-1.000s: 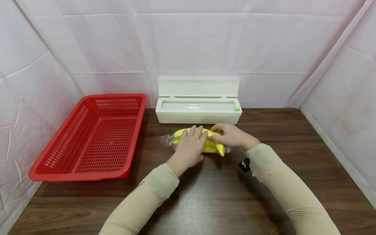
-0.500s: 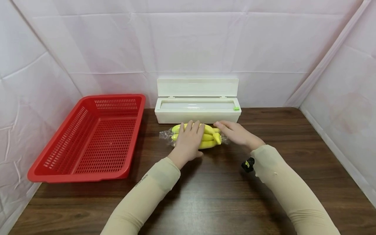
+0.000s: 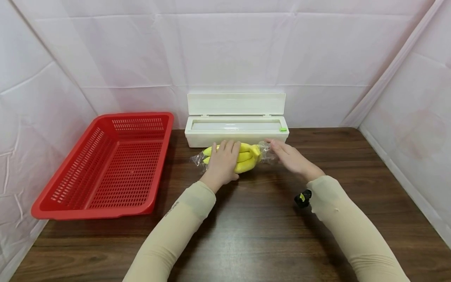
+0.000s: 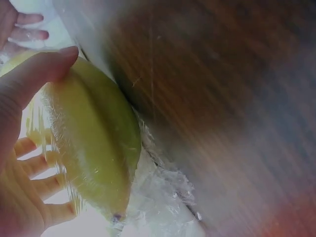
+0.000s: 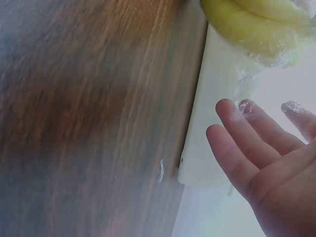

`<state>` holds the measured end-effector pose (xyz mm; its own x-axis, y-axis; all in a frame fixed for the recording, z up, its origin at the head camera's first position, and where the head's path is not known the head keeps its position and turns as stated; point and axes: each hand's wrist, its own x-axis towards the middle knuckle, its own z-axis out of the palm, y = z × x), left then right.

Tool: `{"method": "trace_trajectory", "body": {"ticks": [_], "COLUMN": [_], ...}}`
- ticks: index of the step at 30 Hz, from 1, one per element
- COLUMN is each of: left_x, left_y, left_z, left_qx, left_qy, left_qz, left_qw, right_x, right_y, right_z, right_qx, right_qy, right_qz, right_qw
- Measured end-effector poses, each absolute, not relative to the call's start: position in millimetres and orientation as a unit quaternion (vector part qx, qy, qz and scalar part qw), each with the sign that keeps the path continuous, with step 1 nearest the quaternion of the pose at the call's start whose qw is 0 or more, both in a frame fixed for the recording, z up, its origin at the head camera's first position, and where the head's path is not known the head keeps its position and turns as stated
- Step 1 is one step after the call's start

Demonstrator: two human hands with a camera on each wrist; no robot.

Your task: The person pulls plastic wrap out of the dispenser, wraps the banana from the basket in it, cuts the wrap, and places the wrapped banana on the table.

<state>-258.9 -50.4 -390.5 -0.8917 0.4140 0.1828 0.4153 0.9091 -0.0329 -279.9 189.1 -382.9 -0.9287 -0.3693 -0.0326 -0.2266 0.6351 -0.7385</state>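
A bunch of yellow bananas [image 3: 246, 162] wrapped in clear plastic film [image 3: 266, 152] is in front of the white box in the head view. My left hand [image 3: 222, 161] grips the bunch from above. In the left wrist view its thumb lies on the near side of the bananas [image 4: 91, 143], with the fingers on the far side. At the stem end my right hand [image 3: 290, 157] has straight fingers against the loose film. The right wrist view shows those fingers [image 5: 232, 158] spread, with film at their tips.
A white film dispenser box [image 3: 236, 139] with its lid up stands against the back curtain, a green slider [image 3: 283, 129] at its right end. On the left sits a red slotted basket [image 3: 155, 184]. The dark wooden table [image 3: 246, 235] lies under everything.
The bananas have moved slightly away from me toward the box and turned, stem end tipping upward. My right hand has let go of the bunch and shifted right onto the film.
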Motion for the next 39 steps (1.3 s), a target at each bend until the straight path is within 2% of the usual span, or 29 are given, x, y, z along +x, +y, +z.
{"method": "trace_trajectory", "body": {"ticks": [9,18,29,39], "left_x": [-266,-274,-276,-276], "left_y": [-58,-65,-66,-66], "left_z": [-383,-379,-378,-377], "left_qx": [-0.212,-0.214,-0.221,-0.226], "left_qy": [-0.974,-0.968,-0.966,-0.963], "left_qz": [-0.073,-0.126,-0.132,-0.138], "left_qw": [0.033,-0.017,-0.031,-0.042], "right_x": [-276,-277,-284,-288], "right_y": [194,178,167,157], "right_z": [-391,-393,-390,-398], "right_qx": [-0.171,-0.182,-0.099,-0.043], "right_qy": [0.918,0.92,0.819,0.754], "right_qz": [-0.343,-0.347,-0.564,-0.655], "right_qw": [0.099,0.028,0.047,0.019]}}
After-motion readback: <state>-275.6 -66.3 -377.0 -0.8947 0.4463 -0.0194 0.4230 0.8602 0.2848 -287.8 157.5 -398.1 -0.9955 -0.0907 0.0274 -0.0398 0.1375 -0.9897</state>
